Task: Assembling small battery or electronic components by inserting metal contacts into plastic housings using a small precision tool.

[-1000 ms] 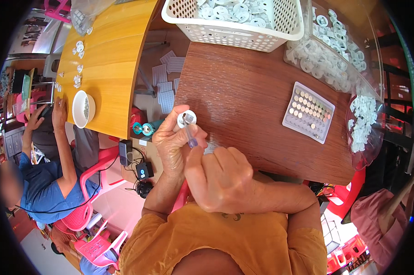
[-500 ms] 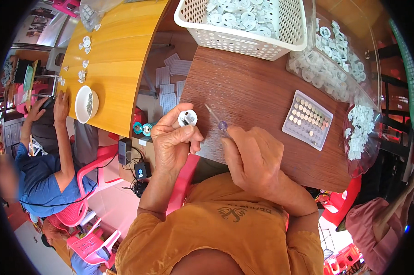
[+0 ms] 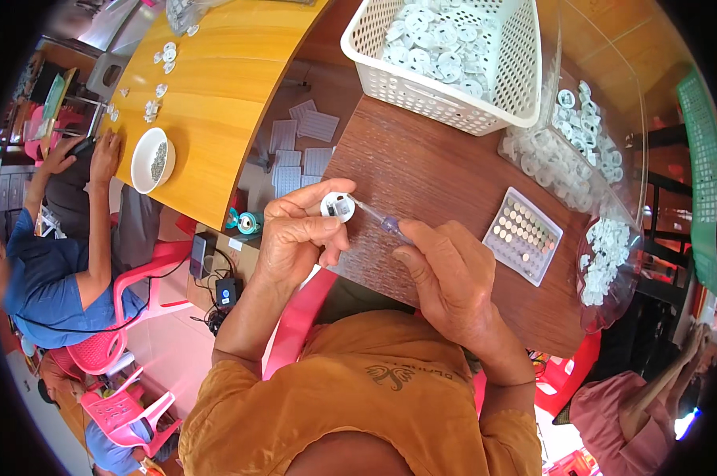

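Left fingers (image 3: 314, 229) pinch white disc (image 3: 341, 209) between tips; right fingers (image 3: 422, 233) grip purple-handled screwdriver (image 3: 389, 224).

There is one screwdriver (image 3: 390, 225) and one held white disc (image 3: 340, 207). I count two tables, one yellow (image 3: 231, 79), one brown (image 3: 422, 170); one bowl (image 3: 141, 159); one white basket (image 3: 438, 105); one shallow tray (image 3: 539, 266).

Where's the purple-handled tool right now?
In the head view, just right of centre, the purple-handled tool is in the right hand, its tip near the white round piece in the left hand.
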Demonstrator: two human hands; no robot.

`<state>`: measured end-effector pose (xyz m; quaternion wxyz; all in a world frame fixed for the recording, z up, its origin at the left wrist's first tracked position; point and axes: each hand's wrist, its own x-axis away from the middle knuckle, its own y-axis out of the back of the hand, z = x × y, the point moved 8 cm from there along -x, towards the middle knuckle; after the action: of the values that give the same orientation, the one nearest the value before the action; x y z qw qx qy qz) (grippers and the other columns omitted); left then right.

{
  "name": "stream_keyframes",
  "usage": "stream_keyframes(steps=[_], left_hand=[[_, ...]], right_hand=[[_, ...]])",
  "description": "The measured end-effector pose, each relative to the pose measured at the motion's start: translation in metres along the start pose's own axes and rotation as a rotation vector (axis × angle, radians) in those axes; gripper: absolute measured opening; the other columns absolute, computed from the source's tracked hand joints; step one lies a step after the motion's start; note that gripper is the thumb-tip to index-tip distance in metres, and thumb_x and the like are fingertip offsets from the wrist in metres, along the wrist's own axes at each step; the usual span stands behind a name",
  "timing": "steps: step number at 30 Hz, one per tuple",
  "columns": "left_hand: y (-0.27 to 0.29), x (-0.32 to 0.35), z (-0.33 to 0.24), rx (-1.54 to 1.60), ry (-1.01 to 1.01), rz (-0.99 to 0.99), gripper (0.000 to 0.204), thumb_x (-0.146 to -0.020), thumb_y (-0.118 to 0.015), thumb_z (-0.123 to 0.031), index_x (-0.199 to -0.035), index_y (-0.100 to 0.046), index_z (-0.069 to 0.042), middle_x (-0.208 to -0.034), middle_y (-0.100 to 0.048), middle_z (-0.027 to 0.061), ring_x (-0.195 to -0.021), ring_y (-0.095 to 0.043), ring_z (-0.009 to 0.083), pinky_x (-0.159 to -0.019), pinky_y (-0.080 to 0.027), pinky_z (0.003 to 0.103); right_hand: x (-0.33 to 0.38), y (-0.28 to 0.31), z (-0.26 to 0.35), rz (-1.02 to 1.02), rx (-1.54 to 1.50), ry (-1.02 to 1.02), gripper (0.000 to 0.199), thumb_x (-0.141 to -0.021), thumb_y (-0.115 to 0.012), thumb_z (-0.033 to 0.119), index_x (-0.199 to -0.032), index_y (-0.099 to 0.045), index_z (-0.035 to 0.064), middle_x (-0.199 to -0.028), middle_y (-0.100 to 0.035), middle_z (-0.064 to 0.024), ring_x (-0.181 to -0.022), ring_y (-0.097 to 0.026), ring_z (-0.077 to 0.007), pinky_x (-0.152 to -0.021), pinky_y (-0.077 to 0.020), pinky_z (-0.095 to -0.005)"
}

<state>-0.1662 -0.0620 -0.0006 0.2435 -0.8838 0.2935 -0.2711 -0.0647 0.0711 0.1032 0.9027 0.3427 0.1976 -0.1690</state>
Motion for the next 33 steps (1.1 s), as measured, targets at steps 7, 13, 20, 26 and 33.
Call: stream_keyframes(steps=[7, 13, 20, 26, 33], left_hand=[[0.003, -0.003, -0.001, -0.045, 0.019, 0.002, 0.044, -0.073, -0.066, 0.001, -0.115, -0.056, 0.008, -0.069, -0.064, 0.0157, -0.042, -0.055, 0.0177, -0.036, -0.037, 0.023], [0.01, 0.004, 0.009, -0.098, 0.042, -0.05, 0.044, -0.072, -0.066, 0.001, -0.114, -0.056, 0.008, -0.069, -0.065, 0.0154, -0.045, -0.057, 0.018, -0.038, -0.039, 0.024], [0.0, 0.005, 0.017, -0.064, 0.033, -0.005, 0.036, -0.079, -0.062, -0.001, -0.114, -0.057, 0.006, -0.069, -0.065, 0.015, -0.045, -0.058, 0.0166, -0.038, -0.04, 0.023], [-0.003, 0.005, 0.015, -0.11, 0.002, -0.02, 0.034, -0.082, -0.062, -0.002, -0.115, -0.057, 0.005, -0.069, -0.065, 0.0141, -0.045, -0.058, 0.0146, -0.037, -0.04, 0.02], [-0.005, 0.011, 0.013, -0.123, -0.002, -0.008, 0.037, -0.082, -0.063, -0.004, -0.117, -0.055, 0.005, -0.07, -0.065, 0.014, -0.046, -0.058, 0.0144, -0.038, -0.039, 0.02]], right_hand=[[-0.006, 0.0, 0.001, 0.056, 0.026, 0.036, 0.026, -0.072, -0.068, -0.003, -0.097, -0.061, -0.0043, -0.065, -0.052, -0.0116, -0.054, -0.049, -0.0244, -0.046, -0.0376, -0.0343], [-0.013, -0.006, -0.028, -0.075, 0.186, 0.011, 0.029, -0.069, -0.066, 0.0, -0.096, -0.056, -0.0032, -0.072, -0.053, -0.0141, -0.063, -0.053, -0.0301, -0.055, -0.0424, -0.0385], [-0.033, -0.041, -0.066, -0.06, 0.535, 0.103, 0.027, -0.065, -0.06, 0.004, -0.091, -0.054, -0.0018, -0.073, -0.049, -0.0126, -0.068, -0.049, -0.029, -0.061, -0.0406, -0.0384], [-0.037, -0.056, -0.078, -0.014, 0.811, 0.15, 0.022, -0.072, -0.053, 0.011, -0.09, -0.055, -0.0011, -0.074, -0.049, -0.0101, -0.071, -0.048, -0.0246, -0.062, -0.0394, -0.037], [-0.035, -0.057, -0.08, -0.031, 0.833, 0.139, 0.021, -0.072, -0.054, 0.01, -0.09, -0.056, -0.0003, -0.075, -0.049, -0.01, -0.072, -0.048, -0.0248, -0.063, -0.0386, -0.0373]])
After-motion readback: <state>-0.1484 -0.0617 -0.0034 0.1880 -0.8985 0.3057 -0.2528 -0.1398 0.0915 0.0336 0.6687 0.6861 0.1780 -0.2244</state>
